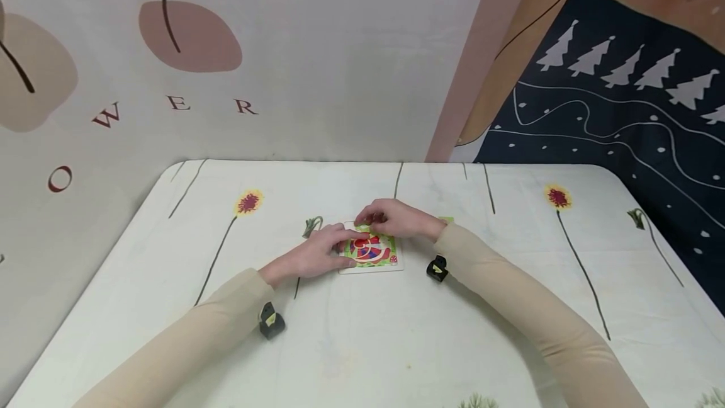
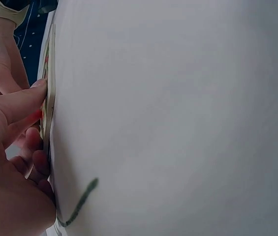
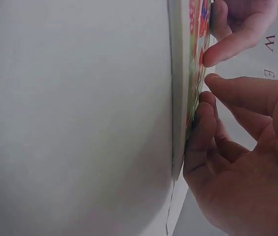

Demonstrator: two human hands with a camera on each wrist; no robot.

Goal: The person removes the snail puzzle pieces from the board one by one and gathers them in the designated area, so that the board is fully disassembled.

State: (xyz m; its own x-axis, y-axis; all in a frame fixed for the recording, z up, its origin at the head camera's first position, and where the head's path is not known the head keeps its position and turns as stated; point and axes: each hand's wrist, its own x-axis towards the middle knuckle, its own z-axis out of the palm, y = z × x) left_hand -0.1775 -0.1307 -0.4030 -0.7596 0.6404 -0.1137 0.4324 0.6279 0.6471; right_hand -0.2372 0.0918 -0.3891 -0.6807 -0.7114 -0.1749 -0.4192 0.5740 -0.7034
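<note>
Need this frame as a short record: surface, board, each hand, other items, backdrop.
surface: table under a white cloth with printed flowers
board: square board, pale border, red and green picture, lying flat
left hand: left hand grips the board's left side, index finger over the picture
right hand: right hand at the board's far edge; whether it pinches anything is unclear
other: small green item, mostly hidden behind the right wrist
backdrop: pale hanging with letters; dark blue cloth with white trees
</note>
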